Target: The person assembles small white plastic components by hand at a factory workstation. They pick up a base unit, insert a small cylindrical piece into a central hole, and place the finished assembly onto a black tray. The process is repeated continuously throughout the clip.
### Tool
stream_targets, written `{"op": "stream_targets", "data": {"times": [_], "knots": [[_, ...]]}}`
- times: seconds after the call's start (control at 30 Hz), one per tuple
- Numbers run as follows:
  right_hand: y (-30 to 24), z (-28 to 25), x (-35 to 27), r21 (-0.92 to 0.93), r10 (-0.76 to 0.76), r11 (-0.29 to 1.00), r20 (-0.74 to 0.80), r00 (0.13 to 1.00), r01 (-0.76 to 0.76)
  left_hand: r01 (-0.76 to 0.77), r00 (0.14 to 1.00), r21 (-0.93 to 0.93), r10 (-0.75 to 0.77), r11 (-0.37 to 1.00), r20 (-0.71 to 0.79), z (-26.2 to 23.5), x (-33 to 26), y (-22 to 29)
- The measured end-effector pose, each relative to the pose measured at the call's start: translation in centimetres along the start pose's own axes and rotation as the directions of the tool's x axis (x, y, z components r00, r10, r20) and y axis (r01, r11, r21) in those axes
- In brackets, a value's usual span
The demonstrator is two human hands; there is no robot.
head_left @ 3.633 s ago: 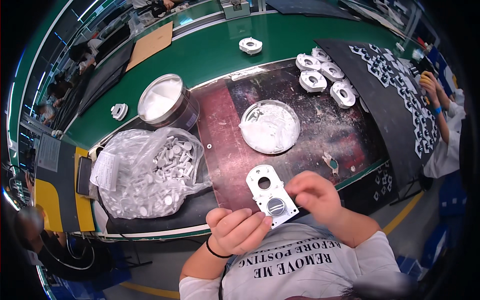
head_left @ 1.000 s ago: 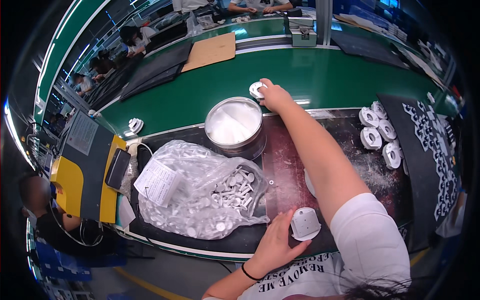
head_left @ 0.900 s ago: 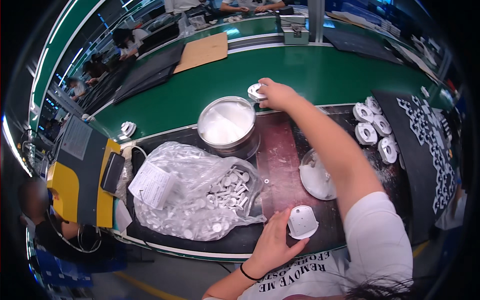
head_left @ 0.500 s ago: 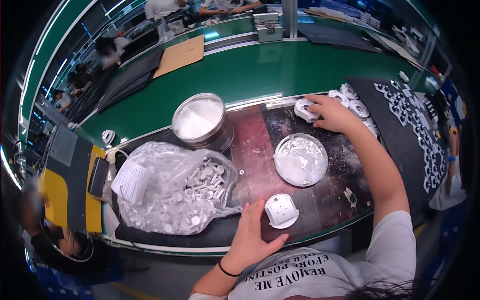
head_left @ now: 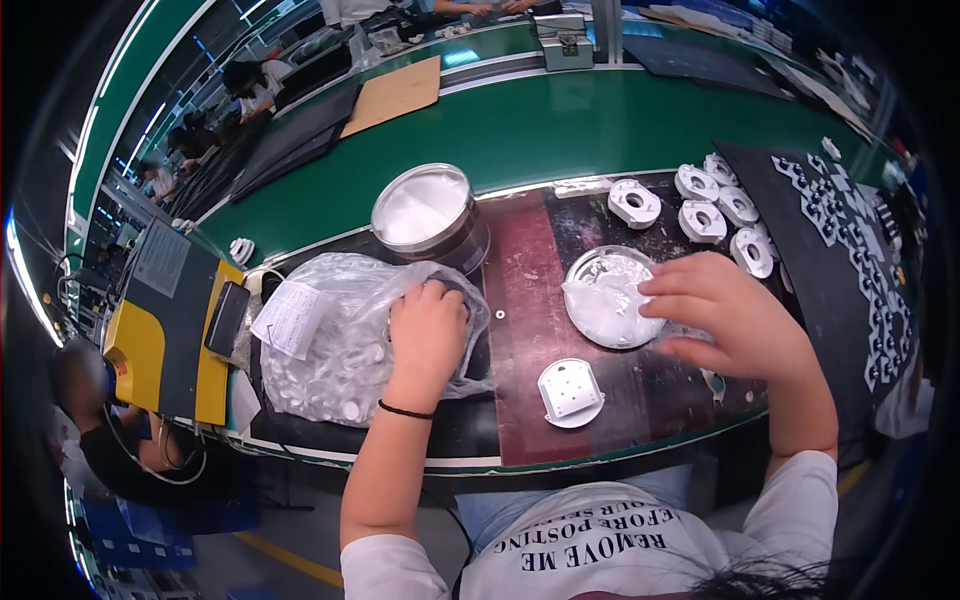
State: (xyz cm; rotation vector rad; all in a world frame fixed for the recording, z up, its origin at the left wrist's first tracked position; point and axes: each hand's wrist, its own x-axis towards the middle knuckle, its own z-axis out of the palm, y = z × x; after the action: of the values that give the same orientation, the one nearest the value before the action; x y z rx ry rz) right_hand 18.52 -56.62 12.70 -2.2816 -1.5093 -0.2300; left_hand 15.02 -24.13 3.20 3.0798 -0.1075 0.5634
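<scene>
My left hand (head_left: 428, 330) reaches into the mouth of a clear plastic bag (head_left: 350, 275) full of small white plastic parts (head_left: 345, 375). Its fingertips bend down out of sight, so what they touch is hidden. Beside the right rim of a round metal lid (head_left: 615, 335), my right hand (head_left: 715, 310) hovers with thumb and fingers apart, holding nothing. A crumpled translucent film (head_left: 600, 308) lies in that lid. Between the two hands, nearer to me, a flat white rounded plate (head_left: 572, 392) with small holes rests on the mat. A white ring-shaped housing (head_left: 634, 204) sits beyond the lid.
An open tin (head_left: 425, 210) with white contents stands behind the bag. More white housings (head_left: 703, 221) cluster at right, beside a black sheet bearing rows of small parts (head_left: 850, 270). At left is a yellow and grey case (head_left: 175, 330). Other people sit around the benches.
My right hand has let go of the white housing at the back and come nearer, beside the lid. My left hand has moved from beside the white plate into the bag.
</scene>
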Motion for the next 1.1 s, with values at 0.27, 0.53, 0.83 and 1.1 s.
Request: {"op": "stream_targets", "data": {"times": [0.27,0.53,0.83,1.1], "knots": [[-2.3,-0.8,-2.7,0.12,0.025,0.993,-0.136,0.99,-0.009,0.027,0.991,-0.337,-0.07,0.941,-0.115,-0.1,-0.2,-0.6],[-2.8,3.4,-0.9,0.225,0.003,0.973,-0.236,0.972,0.051,0.232,0.952,-0.967,-0.226,0.105,0.204,-4.1,-2.7,1.3],[-4.0,7.6,-0.2,0.265,-0.042,0.952,-0.378,0.925,0.152,0.354,0.934,-0.801,0.225,-0.482,0.278,-4.1,-6.2,8.1],[3.3,7.1,-4.6,-0.035,0.332,0.927,-0.387,0.86,-0.374,0.139,0.97,-0.99,-0.202,0.004,0.136,-2.3,-8.0,6.0]]}}
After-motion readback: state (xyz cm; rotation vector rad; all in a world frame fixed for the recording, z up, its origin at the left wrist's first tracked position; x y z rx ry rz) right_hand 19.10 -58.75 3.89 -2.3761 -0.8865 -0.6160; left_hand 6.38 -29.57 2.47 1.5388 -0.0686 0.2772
